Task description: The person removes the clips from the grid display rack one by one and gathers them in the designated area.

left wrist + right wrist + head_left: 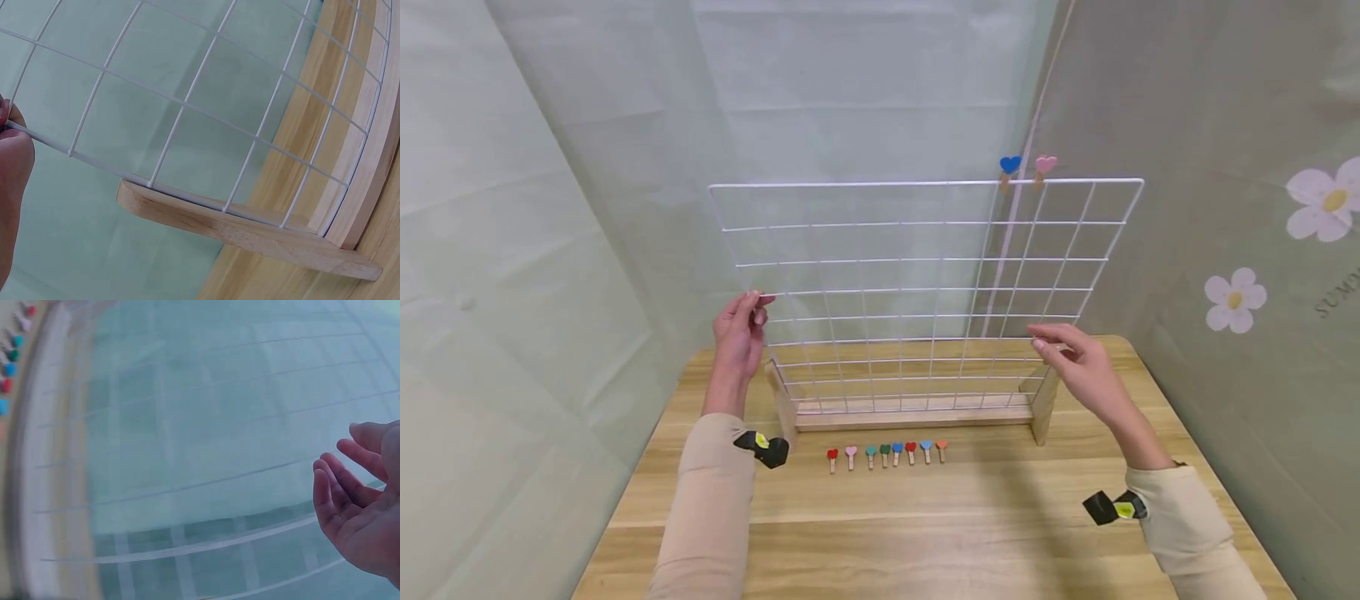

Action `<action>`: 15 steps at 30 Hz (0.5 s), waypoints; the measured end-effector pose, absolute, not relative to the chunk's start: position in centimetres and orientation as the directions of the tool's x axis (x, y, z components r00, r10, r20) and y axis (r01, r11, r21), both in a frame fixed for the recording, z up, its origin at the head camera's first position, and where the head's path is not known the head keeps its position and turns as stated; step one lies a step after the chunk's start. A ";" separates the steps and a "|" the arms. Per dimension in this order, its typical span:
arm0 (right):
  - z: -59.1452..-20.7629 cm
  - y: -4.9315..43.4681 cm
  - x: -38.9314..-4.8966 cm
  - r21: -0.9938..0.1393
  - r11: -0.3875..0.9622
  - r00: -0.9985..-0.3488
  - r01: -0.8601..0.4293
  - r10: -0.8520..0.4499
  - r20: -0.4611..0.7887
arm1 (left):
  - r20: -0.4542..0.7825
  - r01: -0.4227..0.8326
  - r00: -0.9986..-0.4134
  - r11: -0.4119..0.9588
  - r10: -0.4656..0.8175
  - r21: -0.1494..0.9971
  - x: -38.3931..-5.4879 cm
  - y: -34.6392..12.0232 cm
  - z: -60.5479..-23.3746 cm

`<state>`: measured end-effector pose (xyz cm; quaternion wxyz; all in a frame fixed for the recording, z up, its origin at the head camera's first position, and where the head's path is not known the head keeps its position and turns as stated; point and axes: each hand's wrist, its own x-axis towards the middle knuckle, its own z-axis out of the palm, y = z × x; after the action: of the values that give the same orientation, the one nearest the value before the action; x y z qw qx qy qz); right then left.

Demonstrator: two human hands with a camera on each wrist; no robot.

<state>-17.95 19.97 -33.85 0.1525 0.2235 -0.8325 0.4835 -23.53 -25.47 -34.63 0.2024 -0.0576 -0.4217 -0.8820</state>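
Note:
A white wire grid panel (880, 290) stands upright in a wooden base (917, 422) on the table. My left hand (741, 329) pinches the panel's left edge wire between thumb and fingers, above the base's wooden side piece (219, 222). Beside the lower right part of the panel is my right hand (1078, 362), its fingers loosely bent with nothing in them; the right wrist view shows the palm and fingers apart from the wires. Clipped on the top wire, toward the right, are a blue heart clothespin (1010, 165) and a pink heart clothespin (1045, 167).
Several small heart clothespins lie in a row in front of the base, from a red one (832, 460) to an orange one (942, 450). The wooden table (880, 533) reaches toward me. Pale green cloth (610, 150) hangs behind and at both sides, with printed flowers (1235, 300) on the right.

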 end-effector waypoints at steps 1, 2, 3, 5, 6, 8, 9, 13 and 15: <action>-33.0 20.0 -18.0 -0.724 0.427 -0.839 -0.542 -0.227 0.494 | 0.272 0.406 -0.911 -0.563 -0.310 0.719 -23.6 -25.5 -34.6; -32.2 20.1 -18.0 -0.713 0.424 -0.828 -0.558 -0.226 0.514 | 0.270 0.406 -0.911 -0.566 -0.312 0.717 -23.6 -25.4 -34.7; -31.4 20.1 -18.1 -0.701 0.426 -0.817 -0.572 -0.224 0.531 | 0.268 0.407 -0.911 -0.570 -0.314 0.714 -23.7 -25.4 -34.7; -29.7 20.2 -18.2 -0.677 0.435 -0.800 -0.593 -0.221 0.559 | 0.262 0.405 -0.911 -0.573 -0.317 0.712 -23.7 -25.4 -34.7; -28.8 20.3 -18.2 -0.664 0.444 -0.792 -0.601 -0.223 0.568 | 0.260 0.404 -0.912 -0.576 -0.318 0.711 -23.8 -25.4 -34.7; -27.1 20.3 -18.3 -0.647 0.455 -0.781 -0.612 -0.220 0.584 | 0.255 0.401 -0.913 -0.591 -0.317 0.700 -23.8 -25.3 -34.7; -26.2 20.3 -18.4 -0.637 0.460 -0.775 -0.618 -0.219 0.593 | 0.257 0.403 -0.913 -0.592 -0.318 0.698 -23.8 -25.3 -34.7; -23.0 19.9 -18.9 -0.586 0.476 -0.732 -0.656 -0.211 0.648 | 0.266 0.411 -0.910 -0.613 -0.317 0.674 -23.7 -25.3 -34.7; -21.5 19.7 -19.2 -0.545 0.494 -0.702 -0.677 -0.210 0.681 | 0.276 0.418 -0.908 -0.620 -0.317 0.664 -23.6 -25.3 -34.8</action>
<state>-19.17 19.69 -21.48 0.2754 0.2708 -0.8193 0.4236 -23.65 -25.28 -34.76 0.2046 -0.0659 -0.3848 -0.8976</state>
